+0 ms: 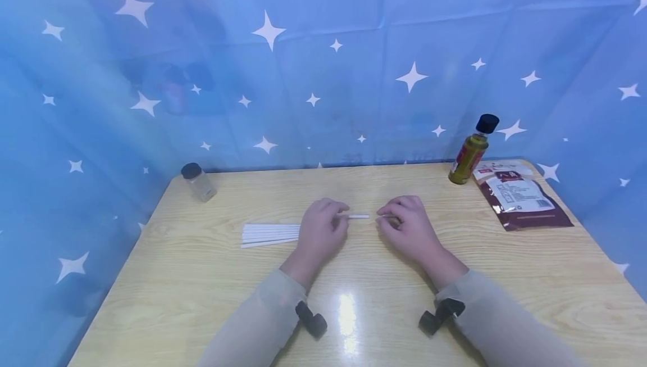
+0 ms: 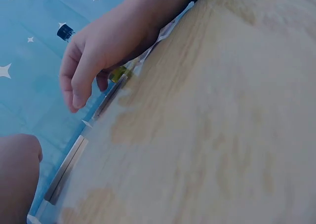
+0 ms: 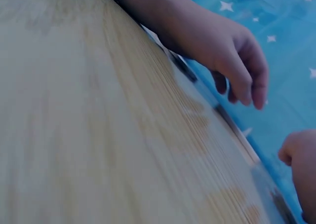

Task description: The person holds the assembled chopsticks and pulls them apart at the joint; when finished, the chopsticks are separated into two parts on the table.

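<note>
Both hands lie near the middle of the table in the head view, facing each other with loosely bent fingers. From beneath my left hand a thin white stick points toward the right hand. My right hand arches its thumb and forefinger over the end of another thin stick. In the left wrist view the right hand hangs with its fingertips above the table line. The left hand looks much the same in the right wrist view, with no stick visible between its fingertips. Several white sticks fan out left of the left hand, partly hidden by it.
A clear jar with a black lid stands at the back left of the wooden table. At the back right are a dark-capped bottle of yellow-green liquid and a maroon-and-white packet. A blue star-patterned curtain hangs behind.
</note>
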`<state>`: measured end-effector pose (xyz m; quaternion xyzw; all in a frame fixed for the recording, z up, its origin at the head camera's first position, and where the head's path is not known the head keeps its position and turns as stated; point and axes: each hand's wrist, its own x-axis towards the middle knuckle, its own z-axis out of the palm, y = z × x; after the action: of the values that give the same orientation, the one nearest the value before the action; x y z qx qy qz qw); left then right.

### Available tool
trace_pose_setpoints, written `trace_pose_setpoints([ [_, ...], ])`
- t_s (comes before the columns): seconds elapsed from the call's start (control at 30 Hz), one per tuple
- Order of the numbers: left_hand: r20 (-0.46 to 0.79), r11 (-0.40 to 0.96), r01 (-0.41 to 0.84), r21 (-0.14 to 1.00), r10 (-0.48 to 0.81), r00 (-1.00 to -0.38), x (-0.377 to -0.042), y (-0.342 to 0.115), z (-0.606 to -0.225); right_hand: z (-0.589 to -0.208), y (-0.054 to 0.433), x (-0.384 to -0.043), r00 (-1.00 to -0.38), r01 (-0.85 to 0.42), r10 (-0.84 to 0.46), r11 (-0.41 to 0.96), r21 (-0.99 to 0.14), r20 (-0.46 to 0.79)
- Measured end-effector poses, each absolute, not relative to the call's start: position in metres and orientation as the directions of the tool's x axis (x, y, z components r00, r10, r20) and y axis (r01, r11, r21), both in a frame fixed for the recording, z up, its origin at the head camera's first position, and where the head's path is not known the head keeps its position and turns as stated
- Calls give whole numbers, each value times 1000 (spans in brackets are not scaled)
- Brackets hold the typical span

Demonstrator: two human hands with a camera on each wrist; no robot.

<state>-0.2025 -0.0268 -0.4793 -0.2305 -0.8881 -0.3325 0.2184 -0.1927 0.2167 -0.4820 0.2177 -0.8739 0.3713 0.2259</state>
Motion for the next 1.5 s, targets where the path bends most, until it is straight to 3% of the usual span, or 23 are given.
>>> trace_pose_setpoints([
  [0.5, 546, 688, 578, 439, 306, -780, -195, -46, -482, -480, 186, -191, -804, -544, -195, 623, -563, 561],
  [0.73, 573, 686, 587, 431, 294, -765, -193, -60, -487, -483, 164, -188, -810, -562, -245, 583, -587, 532],
  [0.93, 531, 708, 550, 443, 287, -797, -189, -74, -483, -479, 147, -187, -817, -562, -271, 573, -596, 510],
  [1.2, 529, 737, 523, 428, 265, -806, -184, -103, -483, -478, 109, -184, -743, -658, -342, 533, -532, 576],
  [1.37, 513, 746, 492, 449, 236, -825, -180, -123, -482, -476, 89, -182, -769, -637, -354, 507, -582, 533],
  [1.5, 514, 749, 474, 463, 209, -832, -178, -137, -482, -476, 75, -182, -754, -654, -358, 488, -578, 550],
])
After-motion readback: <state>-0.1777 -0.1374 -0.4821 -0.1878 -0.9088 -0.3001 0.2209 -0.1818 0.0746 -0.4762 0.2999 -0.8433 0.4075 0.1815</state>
